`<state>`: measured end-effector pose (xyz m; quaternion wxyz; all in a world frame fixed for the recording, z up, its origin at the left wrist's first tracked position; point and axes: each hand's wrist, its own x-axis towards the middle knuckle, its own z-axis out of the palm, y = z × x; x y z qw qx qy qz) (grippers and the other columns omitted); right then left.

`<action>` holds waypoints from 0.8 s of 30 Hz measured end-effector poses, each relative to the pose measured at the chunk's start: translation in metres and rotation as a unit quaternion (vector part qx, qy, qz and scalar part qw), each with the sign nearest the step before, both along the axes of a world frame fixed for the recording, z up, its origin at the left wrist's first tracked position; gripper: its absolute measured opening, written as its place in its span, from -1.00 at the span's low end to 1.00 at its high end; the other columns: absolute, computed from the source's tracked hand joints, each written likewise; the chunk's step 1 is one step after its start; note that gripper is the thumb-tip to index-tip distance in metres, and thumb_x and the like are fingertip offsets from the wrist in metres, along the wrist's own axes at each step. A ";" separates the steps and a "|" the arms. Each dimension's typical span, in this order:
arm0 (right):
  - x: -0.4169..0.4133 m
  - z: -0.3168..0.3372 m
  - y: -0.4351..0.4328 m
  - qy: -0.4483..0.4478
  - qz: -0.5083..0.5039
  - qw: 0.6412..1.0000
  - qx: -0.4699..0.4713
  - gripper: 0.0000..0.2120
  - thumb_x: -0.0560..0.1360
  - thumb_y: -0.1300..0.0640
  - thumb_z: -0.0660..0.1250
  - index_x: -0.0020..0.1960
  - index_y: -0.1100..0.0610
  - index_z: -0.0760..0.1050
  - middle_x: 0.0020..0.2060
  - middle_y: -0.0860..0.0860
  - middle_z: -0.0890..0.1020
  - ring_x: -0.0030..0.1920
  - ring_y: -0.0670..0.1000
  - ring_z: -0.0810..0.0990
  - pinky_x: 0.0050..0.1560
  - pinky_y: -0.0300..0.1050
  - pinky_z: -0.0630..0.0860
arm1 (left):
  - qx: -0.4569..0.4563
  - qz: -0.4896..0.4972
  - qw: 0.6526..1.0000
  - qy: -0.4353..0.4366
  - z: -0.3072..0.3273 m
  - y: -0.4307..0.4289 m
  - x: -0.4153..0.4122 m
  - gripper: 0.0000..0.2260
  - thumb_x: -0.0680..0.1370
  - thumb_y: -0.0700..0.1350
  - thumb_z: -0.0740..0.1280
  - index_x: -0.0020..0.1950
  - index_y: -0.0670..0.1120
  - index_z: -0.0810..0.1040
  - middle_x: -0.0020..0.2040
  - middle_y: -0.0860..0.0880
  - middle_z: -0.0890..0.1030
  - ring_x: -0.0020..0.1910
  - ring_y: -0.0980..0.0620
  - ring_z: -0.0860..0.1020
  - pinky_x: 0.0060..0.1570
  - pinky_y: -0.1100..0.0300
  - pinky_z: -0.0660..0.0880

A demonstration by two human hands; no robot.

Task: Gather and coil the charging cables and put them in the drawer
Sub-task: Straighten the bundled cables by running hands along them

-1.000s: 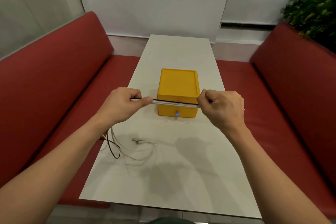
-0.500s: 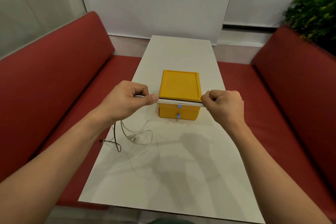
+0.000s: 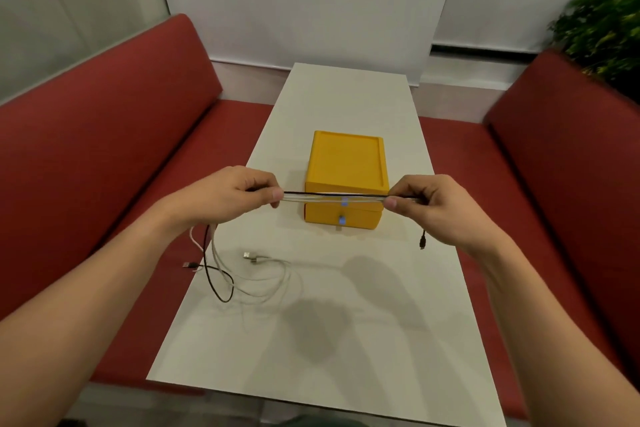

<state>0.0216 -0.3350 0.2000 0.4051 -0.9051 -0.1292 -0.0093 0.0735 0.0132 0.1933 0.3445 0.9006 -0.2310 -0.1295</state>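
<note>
A bundle of thin black and white charging cables (image 3: 332, 196) is stretched taut in the air just in front of a small yellow plastic drawer box (image 3: 346, 163), its long axis level and running left to right across the long white table (image 3: 346, 340). The left hand (image 3: 232, 199) and right hand (image 3: 441, 210) each pinch one end of it between thumb and curled fingers. Slack tails (image 3: 242, 277) drop from the left hand into loose loops on the table, and a black plug (image 3: 422, 243) dangles below the right.

White and black charging cables (image 3: 332, 197) stretch taut before the closed yellow drawer box (image 3: 346, 163), tails looping on the bench (image 3: 346, 340).
</note>
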 end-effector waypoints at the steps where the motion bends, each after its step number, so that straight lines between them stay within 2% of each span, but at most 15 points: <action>1: 0.000 0.001 0.001 0.002 0.005 1.000 -0.003 -0.89 0.58 0.10 0.45 -0.12 0.06 0.66 -0.46 -0.10 0.44 -0.46 -0.14 0.31 -0.42 -0.33 0.25 | 0.018 -0.003 1.000 0.014 0.000 -0.001 0.001 -0.76 0.68 0.09 0.30 -0.12 0.06 0.64 -0.34 0.06 0.58 -0.37 0.09 0.52 -0.19 0.06 0.48; 3: -0.001 0.002 0.003 0.009 0.019 1.000 -0.007 -0.89 0.58 0.10 0.45 -0.12 0.08 0.65 -0.45 -0.07 0.44 -0.47 -0.14 0.32 -0.45 -0.34 0.28 | 0.070 -0.010 0.997 0.031 -0.001 -0.007 0.001 -0.78 0.69 0.06 0.29 -0.08 0.06 0.65 -0.20 0.10 0.70 -0.20 0.15 0.67 0.02 0.06 0.60; 5: -0.001 0.003 0.005 0.014 0.030 0.999 -0.012 -0.88 0.58 0.11 0.45 -0.12 0.09 0.65 -0.44 -0.04 0.43 -0.47 -0.13 0.31 -0.49 -0.31 0.31 | 0.098 -0.011 0.995 0.021 -0.004 -0.022 -0.002 -0.82 0.68 0.13 0.28 0.08 0.11 0.64 -0.04 0.16 0.71 -0.01 0.21 0.66 0.18 0.06 0.57; 8: 0.002 0.004 0.009 0.016 0.042 0.999 -0.021 -0.88 0.58 0.10 0.45 -0.13 0.08 0.65 -0.42 0.01 0.44 -0.44 -0.10 0.32 -0.47 -0.28 0.30 | 0.009 -0.024 0.999 0.026 -0.010 -0.065 -0.015 -0.68 0.65 0.20 0.29 0.34 0.13 0.57 0.15 0.15 0.68 0.17 0.17 0.63 0.28 0.13 0.52; 10: 0.003 0.004 0.008 0.016 0.042 0.999 -0.023 -0.88 0.57 0.10 0.46 -0.14 0.08 0.64 -0.42 -0.01 0.45 -0.43 -0.09 0.32 -0.43 -0.25 0.28 | -0.093 -0.043 0.991 0.082 -0.012 -0.091 -0.024 -0.67 0.66 0.14 0.31 0.38 0.05 0.56 0.11 0.04 0.71 0.10 0.11 0.68 0.24 0.12 0.56; 12: 0.004 0.006 0.005 0.016 0.038 0.999 -0.021 -0.87 0.57 0.10 0.46 -0.15 0.08 0.64 -0.43 -0.04 0.45 -0.44 -0.09 0.32 -0.42 -0.25 0.27 | -0.164 -0.049 0.978 0.121 -0.013 -0.102 -0.028 -0.74 0.68 0.04 0.32 0.33 0.00 0.60 0.01 -0.02 0.73 -0.10 0.04 0.72 0.06 0.11 0.63; 14: 0.003 0.006 0.001 0.019 0.035 0.999 -0.025 -0.87 0.57 0.10 0.46 -0.15 0.08 0.64 -0.44 -0.07 0.45 -0.45 -0.09 0.33 -0.44 -0.25 0.29 | -0.155 -0.046 0.982 0.092 -0.012 -0.104 -0.028 -0.80 0.71 -0.02 0.28 0.26 -0.02 0.62 -0.12 0.01 0.71 -0.34 0.05 0.60 -0.21 0.15 0.55; 16: 0.002 0.005 -0.001 0.023 0.025 0.999 -0.023 -0.86 0.57 0.09 0.47 -0.17 0.04 0.63 -0.46 -0.13 0.46 -0.46 -0.11 0.35 -0.47 -0.24 0.32 | -0.128 -0.041 0.988 0.072 -0.011 -0.105 -0.027 -0.83 0.72 -0.04 0.26 0.21 -0.04 0.59 -0.16 0.01 0.72 -0.43 0.06 0.48 -0.34 0.17 0.45; 19: 0.001 0.001 -0.002 0.035 0.014 0.999 -0.012 -0.86 0.55 0.08 0.48 -0.19 0.01 0.63 -0.48 -0.17 0.47 -0.46 -0.12 0.35 -0.47 -0.21 0.35 | -0.097 -0.034 0.993 0.066 -0.004 -0.108 -0.026 -0.85 0.71 -0.04 0.28 0.06 -0.04 0.59 -0.17 0.00 0.74 -0.45 0.13 0.42 -0.36 0.24 0.39; 22: -0.002 0.001 -0.004 0.055 0.028 0.998 -0.001 -0.88 0.54 0.06 0.50 -0.16 0.02 0.66 -0.44 -0.13 0.52 -0.40 -0.09 0.38 -0.37 -0.21 0.33 | -0.056 -0.038 0.997 0.046 0.003 -0.105 -0.023 -0.82 0.70 -0.02 0.30 -0.02 0.00 0.67 -0.25 0.10 0.68 -0.41 0.25 0.41 -0.28 0.29 0.36; 24: -0.003 0.002 -0.008 0.077 0.047 0.996 0.027 -0.89 0.57 0.06 0.46 -0.12 0.03 0.68 -0.38 -0.08 0.58 -0.33 -0.05 0.42 -0.29 -0.17 0.35 | -0.052 -0.041 0.997 0.049 0.008 -0.103 -0.022 -0.80 0.68 -0.01 0.33 -0.05 0.01 0.70 -0.33 0.10 0.63 -0.39 0.23 0.41 -0.31 0.30 0.32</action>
